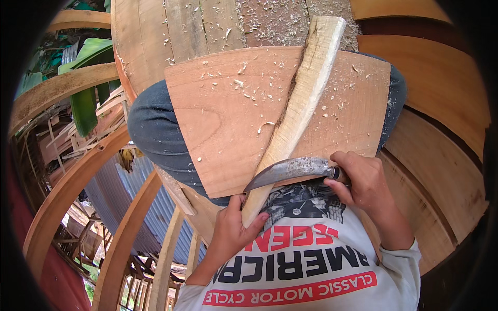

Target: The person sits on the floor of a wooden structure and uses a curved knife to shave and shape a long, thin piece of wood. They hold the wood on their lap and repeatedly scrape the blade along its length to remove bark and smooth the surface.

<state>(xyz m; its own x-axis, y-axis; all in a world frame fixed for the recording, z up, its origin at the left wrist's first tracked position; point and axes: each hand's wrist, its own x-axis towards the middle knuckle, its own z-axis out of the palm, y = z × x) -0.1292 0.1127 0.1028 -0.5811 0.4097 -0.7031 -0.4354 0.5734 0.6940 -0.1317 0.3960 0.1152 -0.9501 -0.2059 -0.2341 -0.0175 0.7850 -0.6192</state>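
Observation:
My left hand (237, 233) is closed around the near end of a long, pale wooden stick (306, 88), which slants away to the far right. In my right hand (363, 179) is the dark handle of a curved knife (290, 171). Its worn, stained blade lies across the stick, just beyond my left fingers, with the tip pointing left. Under the stick, a wide reddish-brown board (223, 119) rests across my lap. Curled shavings are scattered on the board. My right fingers hide most of the knife handle.
Planks (187, 26) strewn with shavings lie beyond the board. Curved wooden ribs (78, 181) rise on the left, with corrugated metal sheets (132, 197) and green leaves (85, 101) past them. Broad curved planks (425, 78) form a wall on the right.

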